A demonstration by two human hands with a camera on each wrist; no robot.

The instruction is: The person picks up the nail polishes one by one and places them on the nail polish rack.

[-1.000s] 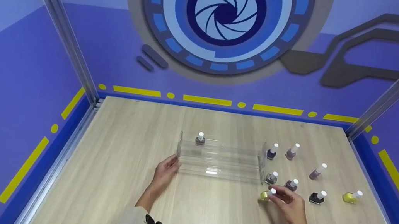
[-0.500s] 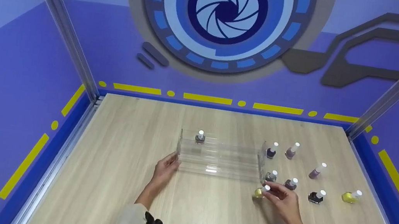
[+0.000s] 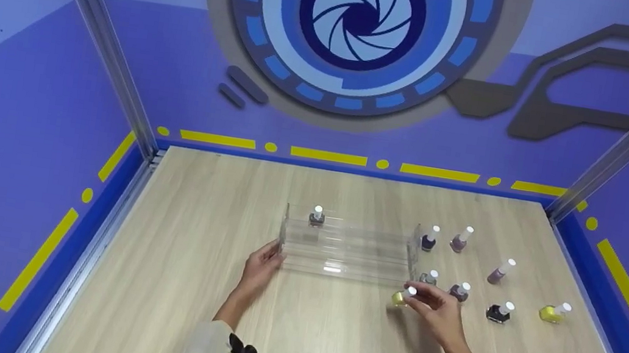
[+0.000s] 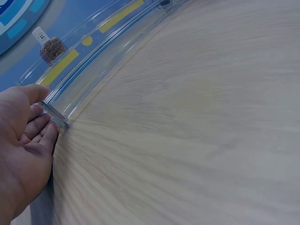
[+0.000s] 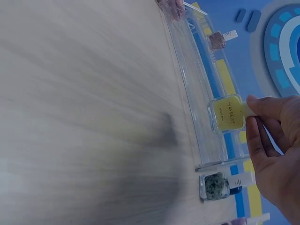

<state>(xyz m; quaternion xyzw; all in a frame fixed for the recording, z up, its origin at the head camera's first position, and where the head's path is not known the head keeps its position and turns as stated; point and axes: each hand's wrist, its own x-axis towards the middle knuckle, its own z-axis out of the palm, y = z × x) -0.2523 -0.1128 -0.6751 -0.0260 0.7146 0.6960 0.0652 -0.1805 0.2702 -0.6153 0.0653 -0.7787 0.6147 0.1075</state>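
Note:
My right hand [image 3: 440, 314] pinches a yellow nail polish bottle [image 5: 228, 114] by its white cap, over the table near the front right corner of a clear tiered display rack [image 3: 353, 250]. The bottle's lettering faces the right wrist camera. At the rack's left end my left hand [image 4: 28, 140] grips the side panel, with the thumb at its upper edge and the fingers along the outside. One glittery brownish nail polish bottle [image 4: 53, 49] stands on the rack's upper tier, toward the left.
Right of the rack several nail polish bottles stand on the wooden table [image 3: 213, 199]: a dark blue bottle [image 3: 428, 242], a black bottle [image 3: 498, 313], a yellow bottle [image 3: 550, 313], mauve ones and a glittery green bottle [image 5: 215, 186]. Printed panels enclose the back and sides.
My right hand has carried the yellow nail polish bottle leftward and slightly up in the head view, toward the rack's front. The left hand stays at the rack's left end.

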